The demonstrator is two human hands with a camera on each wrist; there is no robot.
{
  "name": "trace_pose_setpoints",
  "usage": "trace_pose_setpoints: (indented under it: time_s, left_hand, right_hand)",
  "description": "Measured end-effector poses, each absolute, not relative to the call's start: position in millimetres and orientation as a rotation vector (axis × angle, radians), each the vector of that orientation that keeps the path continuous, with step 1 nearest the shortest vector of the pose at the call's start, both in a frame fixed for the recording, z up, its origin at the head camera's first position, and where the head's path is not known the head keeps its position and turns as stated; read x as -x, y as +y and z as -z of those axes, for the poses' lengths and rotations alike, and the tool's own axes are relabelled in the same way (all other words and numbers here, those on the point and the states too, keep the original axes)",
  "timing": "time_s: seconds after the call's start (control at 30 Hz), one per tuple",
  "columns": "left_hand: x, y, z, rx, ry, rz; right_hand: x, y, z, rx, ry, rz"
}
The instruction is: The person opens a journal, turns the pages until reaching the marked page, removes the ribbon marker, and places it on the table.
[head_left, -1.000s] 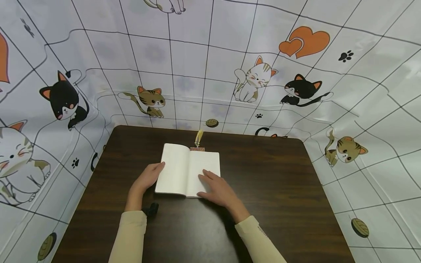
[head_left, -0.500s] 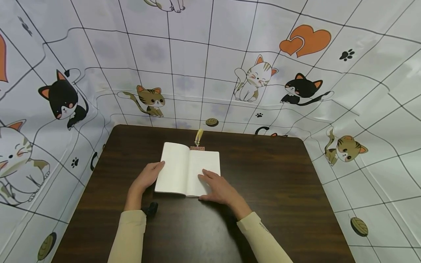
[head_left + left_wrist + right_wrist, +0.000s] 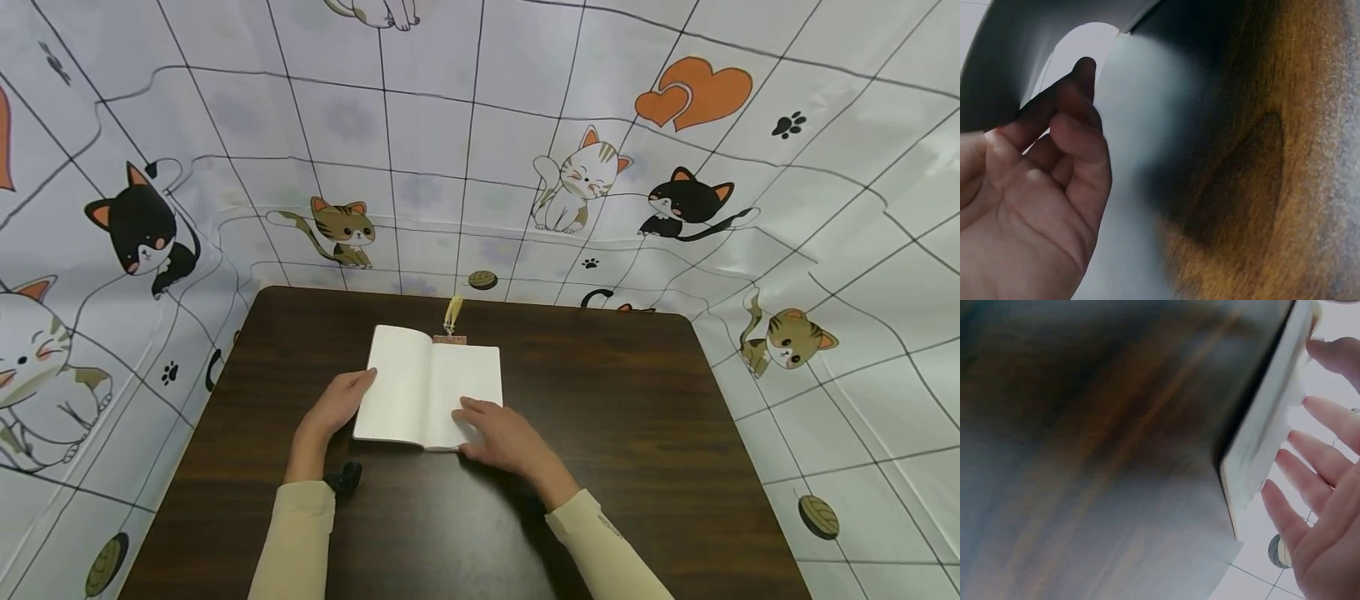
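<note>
The book [image 3: 401, 383] lies open between the hands. The left hand [image 3: 336, 407] grips its outer edge, seemingly for steadiness; the right hand [image 3: 506, 435], fingers spread, rests on the other page, perhaps flattening it. Beyond them, whether the tassel [image 3: 453, 315] is tucked underneath is unclear.

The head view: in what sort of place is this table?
Probably an indoor desk area: a dark wood-grain table with an open notebook on it, and cat-printed covering behind it and on both sides.
</note>
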State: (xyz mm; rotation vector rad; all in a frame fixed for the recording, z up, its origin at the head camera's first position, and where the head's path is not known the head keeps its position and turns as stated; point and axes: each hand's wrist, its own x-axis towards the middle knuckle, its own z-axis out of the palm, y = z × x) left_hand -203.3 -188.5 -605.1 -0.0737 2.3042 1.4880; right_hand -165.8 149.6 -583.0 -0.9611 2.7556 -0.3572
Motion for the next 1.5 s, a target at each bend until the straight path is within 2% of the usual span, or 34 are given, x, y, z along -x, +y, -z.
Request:
trace_pose_setpoints:
  time_s: [0.3, 0.5, 0.77, 1.1, 1.37, 1.5]
  left_hand:
    - [207, -183, 608, 0.056, 2.276, -1.525]
    - [207, -180, 607, 0.07, 2.282, -1.527]
    - [211, -176, 608, 0.068, 2.277, -1.562]
    - [210, -173, 610, 0.069, 2.271, -1.573]
    - [196, -185, 609, 0.132, 2.267, -1.554]
    - [197, -181, 607, 0.102, 2.255, -1.582]
  right_hand:
    - [156, 155, 588, 1.156, 2.868, 0.268]
    - [155, 165, 576, 1.218, 2.997, 0.256]
    - [165, 168, 566, 1.066, 3.159, 0.39]
    - [167, 143, 571, 0.727, 3.027, 0.896]
    - [157, 114, 584, 0.934, 2.914, 0.897]
    - [152, 109, 585, 0.946, 2.894, 0.883]
